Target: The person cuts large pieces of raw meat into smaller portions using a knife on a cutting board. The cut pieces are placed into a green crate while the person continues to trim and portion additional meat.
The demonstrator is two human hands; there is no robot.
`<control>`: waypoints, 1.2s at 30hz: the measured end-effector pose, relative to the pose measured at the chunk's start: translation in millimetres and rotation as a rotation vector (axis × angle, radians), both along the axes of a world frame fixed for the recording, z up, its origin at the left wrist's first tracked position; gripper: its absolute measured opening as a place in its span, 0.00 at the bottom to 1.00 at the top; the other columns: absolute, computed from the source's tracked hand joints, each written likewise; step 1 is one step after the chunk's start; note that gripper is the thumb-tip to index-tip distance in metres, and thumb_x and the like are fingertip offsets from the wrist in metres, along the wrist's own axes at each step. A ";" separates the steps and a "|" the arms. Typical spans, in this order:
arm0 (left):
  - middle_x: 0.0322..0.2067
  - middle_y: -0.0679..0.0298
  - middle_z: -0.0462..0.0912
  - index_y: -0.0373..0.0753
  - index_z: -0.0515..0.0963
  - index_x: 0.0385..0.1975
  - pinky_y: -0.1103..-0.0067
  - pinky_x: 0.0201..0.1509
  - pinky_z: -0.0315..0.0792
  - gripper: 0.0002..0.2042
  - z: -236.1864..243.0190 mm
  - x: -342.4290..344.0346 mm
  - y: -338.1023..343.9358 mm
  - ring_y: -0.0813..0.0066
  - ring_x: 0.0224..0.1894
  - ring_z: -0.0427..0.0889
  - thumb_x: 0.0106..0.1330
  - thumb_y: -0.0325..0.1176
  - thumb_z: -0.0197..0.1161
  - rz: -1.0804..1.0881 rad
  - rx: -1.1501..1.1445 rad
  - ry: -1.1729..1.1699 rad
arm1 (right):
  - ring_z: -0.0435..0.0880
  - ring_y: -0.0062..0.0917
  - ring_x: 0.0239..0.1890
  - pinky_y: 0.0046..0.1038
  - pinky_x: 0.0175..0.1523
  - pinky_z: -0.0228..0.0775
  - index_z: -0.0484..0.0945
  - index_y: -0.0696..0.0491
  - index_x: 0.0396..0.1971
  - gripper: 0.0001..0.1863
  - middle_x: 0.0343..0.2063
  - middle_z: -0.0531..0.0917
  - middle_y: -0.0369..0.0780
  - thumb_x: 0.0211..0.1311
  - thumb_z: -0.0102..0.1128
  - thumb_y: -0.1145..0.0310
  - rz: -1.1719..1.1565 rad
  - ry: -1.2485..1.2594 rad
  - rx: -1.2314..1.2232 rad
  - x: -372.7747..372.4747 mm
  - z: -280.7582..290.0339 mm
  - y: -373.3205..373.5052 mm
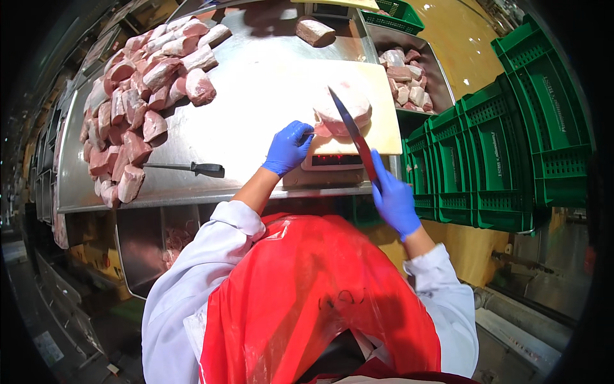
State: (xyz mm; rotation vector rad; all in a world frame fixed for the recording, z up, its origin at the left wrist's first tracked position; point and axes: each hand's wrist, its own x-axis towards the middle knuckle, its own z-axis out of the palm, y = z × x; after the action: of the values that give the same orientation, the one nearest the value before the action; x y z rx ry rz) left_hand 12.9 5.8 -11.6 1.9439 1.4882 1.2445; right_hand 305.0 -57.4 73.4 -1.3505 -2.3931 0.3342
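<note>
Red plastic apron [320, 294] over white sleeves fills the lower view. Above it, the right hand [393, 198], in a blue glove, is closed round the handle of a long knife [350, 131] whose blade slants up across a pale cut of meat [348, 105]. The meat lies on a cream cutting board [268, 109] set on a scale [332, 161] at the front of the steel worktop [192, 137]. The left hand [289, 146], also gloved in blue, has its fingers curled against the meat's near edge. A second, black-handled knife [192, 168] lies to the left, beside a heap of meat chunks [134, 96]. Green crates [505, 147] stand stacked on the right.
</note>
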 end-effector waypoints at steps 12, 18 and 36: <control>0.33 0.55 0.80 0.38 0.79 0.37 0.67 0.38 0.76 0.06 9.3 -25.0 17.7 0.54 0.33 0.81 0.64 0.32 0.64 -0.230 -0.086 -0.017 | 0.79 0.44 0.20 0.45 0.25 0.72 0.49 0.40 0.77 0.45 0.22 0.75 0.46 0.59 0.54 0.75 -0.149 -0.461 -0.128 -59.4 -3.6 -12.1; 0.32 0.53 0.78 0.38 0.78 0.34 0.63 0.39 0.75 0.05 8.5 -47.0 23.8 0.49 0.34 0.80 0.64 0.33 0.62 -0.293 -0.133 -0.042 | 0.79 0.41 0.19 0.43 0.25 0.71 0.49 0.40 0.77 0.47 0.24 0.76 0.46 0.57 0.58 0.75 -0.163 -0.387 -0.151 -46.9 23.0 -41.1; 0.32 0.53 0.79 0.39 0.78 0.37 0.61 0.41 0.76 0.12 15.6 -58.2 28.0 0.49 0.35 0.80 0.59 0.39 0.65 -0.294 -0.252 0.216 | 0.79 0.44 0.21 0.44 0.26 0.72 0.49 0.39 0.77 0.47 0.25 0.78 0.47 0.57 0.56 0.77 -0.216 -0.566 -0.275 -66.3 38.0 -55.8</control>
State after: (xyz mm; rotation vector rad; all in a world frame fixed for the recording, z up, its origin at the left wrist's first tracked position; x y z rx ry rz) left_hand -45.3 33.8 3.9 2.0788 1.3193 0.7051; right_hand 238.7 -113.3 111.4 -2.0370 -2.6700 0.2500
